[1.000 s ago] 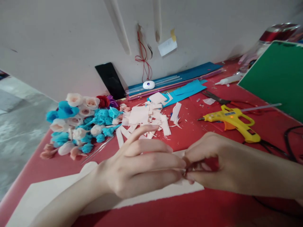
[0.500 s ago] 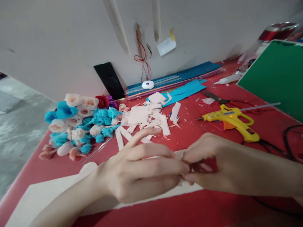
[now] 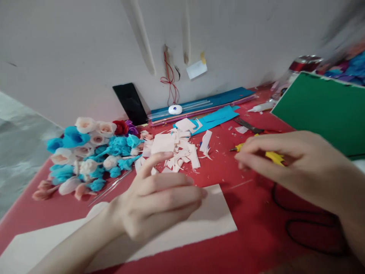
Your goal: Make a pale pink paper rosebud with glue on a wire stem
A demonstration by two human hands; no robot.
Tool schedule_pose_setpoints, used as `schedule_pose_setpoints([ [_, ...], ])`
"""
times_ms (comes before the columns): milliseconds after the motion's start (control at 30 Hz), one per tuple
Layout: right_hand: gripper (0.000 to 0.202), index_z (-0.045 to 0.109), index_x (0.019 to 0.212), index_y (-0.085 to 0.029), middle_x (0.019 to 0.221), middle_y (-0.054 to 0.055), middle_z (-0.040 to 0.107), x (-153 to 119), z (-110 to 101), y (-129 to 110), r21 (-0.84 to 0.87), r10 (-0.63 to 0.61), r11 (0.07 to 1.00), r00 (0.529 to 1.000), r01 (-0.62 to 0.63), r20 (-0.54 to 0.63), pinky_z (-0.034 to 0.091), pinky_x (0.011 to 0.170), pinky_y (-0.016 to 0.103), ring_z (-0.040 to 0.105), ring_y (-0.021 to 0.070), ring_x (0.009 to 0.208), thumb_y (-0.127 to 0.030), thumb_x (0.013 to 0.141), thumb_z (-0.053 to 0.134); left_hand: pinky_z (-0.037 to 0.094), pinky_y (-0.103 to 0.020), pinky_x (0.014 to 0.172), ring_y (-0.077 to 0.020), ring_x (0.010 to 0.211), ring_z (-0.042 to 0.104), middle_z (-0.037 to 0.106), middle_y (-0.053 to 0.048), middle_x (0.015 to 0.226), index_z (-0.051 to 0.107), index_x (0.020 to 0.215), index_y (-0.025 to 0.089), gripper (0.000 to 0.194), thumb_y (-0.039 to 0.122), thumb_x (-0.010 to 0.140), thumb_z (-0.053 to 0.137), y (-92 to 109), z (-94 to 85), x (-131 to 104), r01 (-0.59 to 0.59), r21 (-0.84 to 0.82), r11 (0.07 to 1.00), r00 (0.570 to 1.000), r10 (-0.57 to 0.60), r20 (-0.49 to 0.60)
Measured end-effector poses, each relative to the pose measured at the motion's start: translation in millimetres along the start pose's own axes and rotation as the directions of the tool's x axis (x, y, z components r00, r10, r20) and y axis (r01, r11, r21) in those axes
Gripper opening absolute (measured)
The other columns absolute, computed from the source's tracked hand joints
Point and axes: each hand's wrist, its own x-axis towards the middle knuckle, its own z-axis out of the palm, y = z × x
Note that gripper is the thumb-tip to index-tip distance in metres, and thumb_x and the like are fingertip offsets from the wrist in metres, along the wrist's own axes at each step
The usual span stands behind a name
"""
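Observation:
My left hand is over a long cream paper sheet, its fingers curled and the index finger lifted. The thumb is hidden, so what it pinches, if anything, does not show. My right hand is raised to the right, fingertips pressed together; I cannot make out anything in them. Behind it is a yellow glue gun, mostly covered by the hand, with its nozzle showing at the left. A thin pale strand shows between the hands.
Crepe paper flowers are heaped at the left. Cream paper scraps lie mid-table beside blue paper strips. Pliers and a green board are at the right. A black phone leans on the wall. A black cable loops at lower right.
My hands have come apart. The right hand has moved right and up, in front of the glue gun; the left stays curled over the paper. The view has shifted slightly.

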Motion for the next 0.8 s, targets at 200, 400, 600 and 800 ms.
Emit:
schedule_pose_setpoints([
  [200,0.017,0.06,0.092,-0.02,0.085,0.002,0.062,-0.4,-12.9,43.6,-0.332,0.207,0.888,0.921,-0.319,-0.331,0.038,0.064,0.024,0.054,0.0135,0.073,-0.03,0.078,0.059,0.043,-0.049,0.098,-0.0137,0.072,0.065,0.069,-0.001,0.078,0.066,0.075,0.02,0.009,0.012,0.072,0.067,-27.9,14.8,5.0,-0.065,-0.067,0.996,0.996,0.061,-0.072],
  [400,0.016,0.059,0.07,-0.015,0.069,0.007,0.058,-25.3,-3.0,120.8,-0.38,0.409,0.829,0.908,-0.411,-0.09,0.04,0.057,0.029,0.052,0.0156,0.062,-0.029,0.072,0.066,0.05,-0.045,0.089,-0.0141,0.074,0.066,0.067,-0.002,0.083,0.062,0.076,0.02,0.014,0.01,0.07,0.069,-36.2,25.7,-0.6,0.013,-0.002,1.0,0.993,-0.013,-0.12],
  [600,0.017,0.055,0.086,-0.017,0.084,0.008,0.059,-39.0,5.3,133.9,-0.2,0.457,0.86,0.883,-0.47,-0.109,0.046,0.068,0.032,0.058,0.0178,0.073,-0.033,0.083,0.055,0.051,-0.045,0.087,-0.016,0.077,0.066,0.069,-0.002,0.081,0.064,0.077,0.02,0.013,0.011,0.07,0.069,-33.8,26.1,-0.2,-0.03,0.074,0.997,0.995,0.037,-0.088],
  [800,0.027,0.037,0.102,-0.022,0.079,0.003,0.056,-37.6,7.3,104.7,0.172,0.484,0.873,0.855,-0.457,-0.186,0.049,0.057,0.03,0.057,0.0161,0.06,-0.036,0.082,0.049,0.04,-0.046,0.103,-0.0123,0.072,0.064,0.071,0.008,0.074,0.065,0.069,0.024,0.013,0.013,0.071,0.07,-16.8,10.1,4.4,-0.142,0.256,0.956,0.963,0.193,-0.187],
])
